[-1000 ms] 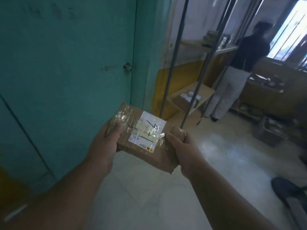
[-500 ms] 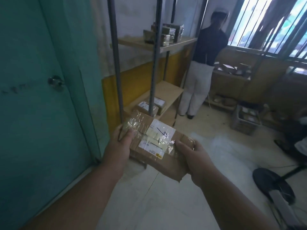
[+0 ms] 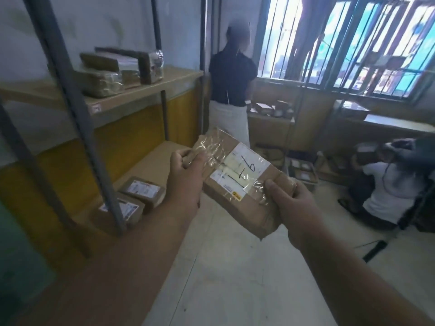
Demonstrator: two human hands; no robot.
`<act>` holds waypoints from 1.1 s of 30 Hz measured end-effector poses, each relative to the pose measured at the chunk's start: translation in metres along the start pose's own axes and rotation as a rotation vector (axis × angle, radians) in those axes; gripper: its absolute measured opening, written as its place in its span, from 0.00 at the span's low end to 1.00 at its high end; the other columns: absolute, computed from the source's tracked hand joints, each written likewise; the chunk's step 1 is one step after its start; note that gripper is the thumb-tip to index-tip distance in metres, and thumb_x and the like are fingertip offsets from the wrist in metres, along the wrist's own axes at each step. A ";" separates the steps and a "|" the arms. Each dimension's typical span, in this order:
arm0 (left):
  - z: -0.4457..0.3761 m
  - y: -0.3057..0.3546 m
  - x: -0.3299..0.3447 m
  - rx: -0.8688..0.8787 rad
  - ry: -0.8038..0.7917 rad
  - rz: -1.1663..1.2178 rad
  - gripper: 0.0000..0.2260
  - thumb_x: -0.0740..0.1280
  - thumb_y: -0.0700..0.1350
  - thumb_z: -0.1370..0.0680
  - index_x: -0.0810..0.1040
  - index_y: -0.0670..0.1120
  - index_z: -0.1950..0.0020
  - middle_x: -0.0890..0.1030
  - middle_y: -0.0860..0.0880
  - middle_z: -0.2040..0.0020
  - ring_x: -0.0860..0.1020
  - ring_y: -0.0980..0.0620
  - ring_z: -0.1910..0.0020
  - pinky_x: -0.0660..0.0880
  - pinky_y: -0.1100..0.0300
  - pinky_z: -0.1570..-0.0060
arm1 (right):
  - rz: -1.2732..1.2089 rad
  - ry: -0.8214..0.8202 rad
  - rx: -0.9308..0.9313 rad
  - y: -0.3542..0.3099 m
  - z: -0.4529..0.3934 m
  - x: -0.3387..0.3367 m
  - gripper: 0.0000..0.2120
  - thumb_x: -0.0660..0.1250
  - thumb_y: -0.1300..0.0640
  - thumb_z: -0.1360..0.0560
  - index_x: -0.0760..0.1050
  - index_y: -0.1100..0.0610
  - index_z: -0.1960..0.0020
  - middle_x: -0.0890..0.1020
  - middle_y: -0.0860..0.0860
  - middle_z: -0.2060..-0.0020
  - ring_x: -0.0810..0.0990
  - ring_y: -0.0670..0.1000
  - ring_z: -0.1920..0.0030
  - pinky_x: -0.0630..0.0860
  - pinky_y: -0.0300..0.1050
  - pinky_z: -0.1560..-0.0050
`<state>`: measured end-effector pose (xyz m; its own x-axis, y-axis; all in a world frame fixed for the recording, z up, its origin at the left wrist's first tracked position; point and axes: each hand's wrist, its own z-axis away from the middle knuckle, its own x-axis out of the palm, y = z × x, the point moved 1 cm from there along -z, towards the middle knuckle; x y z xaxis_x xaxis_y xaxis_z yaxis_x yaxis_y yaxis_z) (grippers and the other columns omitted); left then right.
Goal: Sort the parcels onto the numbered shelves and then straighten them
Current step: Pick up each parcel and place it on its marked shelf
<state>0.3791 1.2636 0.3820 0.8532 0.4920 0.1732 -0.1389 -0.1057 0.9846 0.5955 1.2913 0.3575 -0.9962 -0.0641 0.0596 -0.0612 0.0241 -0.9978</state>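
The rack stands along the left wall, steel posts and board shelves; the upper shelf carries a cluster of wrapped parcels, the lower shelf carries two boxes near its front edge, one partly behind a post; a person in a dark top stands at the far end of the rack, back turned, and another crouches by the right wall.

The parcel is off every shelf, held in the air in front of the rack over the floor, tilted, label up with a handwritten mark I cannot read for sure.

What could go wrong, as I judge it: the mark is scrawled, so it may be matched to the wrong shelf; the shelf tag on the upper board's edge is too small to read from here; the tape is slick and loose, so a thumb resting on it could slide and the box tip out; the post stands close to the two boxes, so a careless reach could knock the corner.

The left hand is closed round the parcel's far left corner, fingers curled over the edge; the right hand clamps the near right end, thumb on top across the tape, fingers under and out of sight.
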 end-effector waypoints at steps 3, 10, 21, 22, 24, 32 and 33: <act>-0.044 0.010 0.058 0.146 0.167 0.029 0.08 0.69 0.57 0.23 0.73 0.61 0.46 0.83 0.52 0.50 0.86 0.51 0.57 0.84 0.44 0.55 | 0.009 -0.043 -0.054 -0.021 -0.081 -0.014 0.14 0.74 0.53 0.25 0.79 0.56 0.42 0.87 0.54 0.53 0.87 0.55 0.54 0.81 0.47 0.60; -0.159 0.083 0.124 0.299 0.358 -0.145 0.08 0.69 0.54 0.25 0.71 0.65 0.54 0.81 0.57 0.53 0.81 0.53 0.53 0.80 0.51 0.53 | -0.024 -0.139 -0.089 -0.090 -0.231 0.015 0.09 0.71 0.50 0.23 0.77 0.50 0.45 0.86 0.50 0.57 0.87 0.48 0.62 0.81 0.43 0.67; -0.364 0.218 0.082 0.414 0.514 -0.875 0.17 0.67 0.60 0.23 0.73 0.53 0.39 0.77 0.53 0.48 0.76 0.49 0.49 0.71 0.56 0.53 | 0.077 -0.309 -0.226 -0.181 -0.410 0.157 0.10 0.66 0.43 0.22 0.74 0.49 0.49 0.84 0.51 0.56 0.85 0.52 0.60 0.80 0.43 0.70; -0.380 0.228 0.081 0.390 0.497 -0.896 0.19 0.67 0.59 0.22 0.73 0.52 0.36 0.76 0.53 0.48 0.75 0.49 0.50 0.70 0.56 0.54 | 0.116 -0.324 -0.245 -0.188 -0.424 0.167 0.11 0.65 0.42 0.22 0.74 0.49 0.49 0.84 0.52 0.56 0.85 0.53 0.61 0.82 0.46 0.67; -0.414 0.240 0.075 0.320 0.504 -0.982 0.20 0.67 0.59 0.22 0.75 0.47 0.37 0.76 0.51 0.51 0.76 0.50 0.56 0.69 0.56 0.59 | 0.199 -0.362 -0.249 -0.198 -0.449 0.188 0.14 0.62 0.40 0.22 0.75 0.50 0.47 0.85 0.54 0.58 0.85 0.54 0.66 0.82 0.51 0.65; -0.509 0.266 0.041 0.128 0.452 -1.123 0.11 0.72 0.50 0.23 0.76 0.44 0.56 0.81 0.41 0.49 0.83 0.42 0.50 0.82 0.47 0.48 | 0.253 -0.630 -0.206 -0.194 -0.551 0.271 0.14 0.61 0.49 0.19 0.75 0.61 0.45 0.84 0.63 0.58 0.82 0.58 0.70 0.82 0.52 0.71; -0.516 0.272 0.037 0.092 0.441 -1.114 0.12 0.74 0.50 0.24 0.77 0.43 0.55 0.82 0.41 0.49 0.83 0.42 0.50 0.82 0.46 0.47 | 0.236 -0.674 -0.202 -0.194 -0.564 0.282 0.15 0.61 0.51 0.18 0.75 0.63 0.46 0.84 0.65 0.58 0.82 0.59 0.70 0.81 0.51 0.72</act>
<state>0.1129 1.6989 0.6679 0.2341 0.6038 -0.7620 0.6176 0.5130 0.5962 0.2910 1.8314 0.5834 -0.7337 -0.6314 -0.2510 0.0748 0.2921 -0.9535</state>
